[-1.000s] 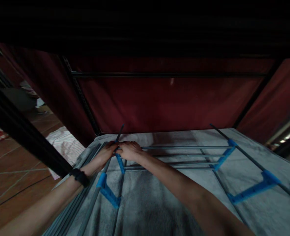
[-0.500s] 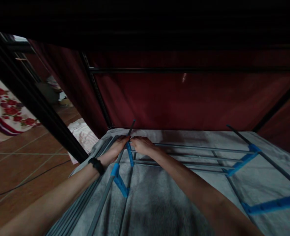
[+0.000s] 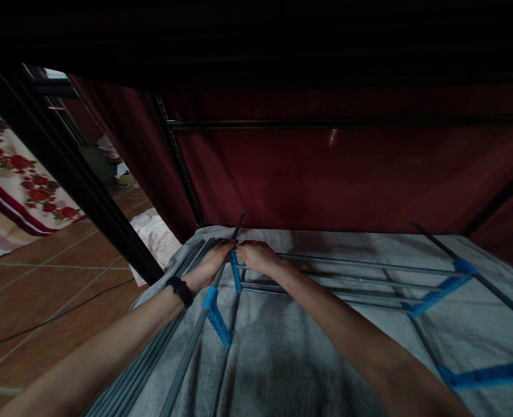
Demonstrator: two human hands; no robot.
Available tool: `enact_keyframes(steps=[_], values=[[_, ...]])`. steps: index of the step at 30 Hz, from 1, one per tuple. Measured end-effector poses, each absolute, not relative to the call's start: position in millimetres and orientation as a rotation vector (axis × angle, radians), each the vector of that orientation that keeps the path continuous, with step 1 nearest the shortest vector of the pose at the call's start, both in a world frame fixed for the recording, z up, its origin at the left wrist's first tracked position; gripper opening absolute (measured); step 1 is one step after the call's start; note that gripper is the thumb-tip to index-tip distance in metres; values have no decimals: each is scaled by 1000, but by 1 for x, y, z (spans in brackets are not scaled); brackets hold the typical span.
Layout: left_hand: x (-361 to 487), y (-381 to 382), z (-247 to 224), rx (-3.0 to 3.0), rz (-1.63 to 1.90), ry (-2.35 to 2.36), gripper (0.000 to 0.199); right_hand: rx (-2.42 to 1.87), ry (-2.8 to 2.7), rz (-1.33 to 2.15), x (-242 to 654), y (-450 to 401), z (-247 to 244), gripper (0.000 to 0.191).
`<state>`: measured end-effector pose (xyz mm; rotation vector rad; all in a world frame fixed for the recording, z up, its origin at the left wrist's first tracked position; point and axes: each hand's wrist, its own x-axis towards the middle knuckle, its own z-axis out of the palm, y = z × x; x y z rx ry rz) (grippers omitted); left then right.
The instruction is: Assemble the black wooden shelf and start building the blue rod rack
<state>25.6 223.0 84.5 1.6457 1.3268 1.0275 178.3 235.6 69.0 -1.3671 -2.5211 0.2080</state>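
My left hand, with a black band on its wrist, is closed around the upper end of a grey pole at a blue bracket. Right beside it, my right hand pinches the end of a thin grey rod at the same bracket. The rods run across to another blue bracket on the right. Nearer me on the left pole sits a further blue bracket. My fingertips partly hide the joint.
Several loose grey tubes lie left of the frame on the grey blanket. Black metal posts and a dark red curtain surround the bed. Another blue bracket is at the lower right.
The whole view has shifted slightly, so things appear a little further right. Both hands keep their places at the bracket.
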Motion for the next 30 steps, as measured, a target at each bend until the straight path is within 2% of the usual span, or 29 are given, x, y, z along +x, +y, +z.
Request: enact_keyframes(steps=[16,21,25,30], values=[[33,225,86,1598,1023,1347,24,-1363,-2462,302,179,242,68,26],[29,226,86,1616,1041,1393,21,-1375,-2361,405,175,243,68,30],[31,227,83,1619,1062,1366,24,-1398,-2282,464,174,243,67,41],[37,220,94,1656,1018,1331,21,-1423,-2273,448,173,244,67,37]])
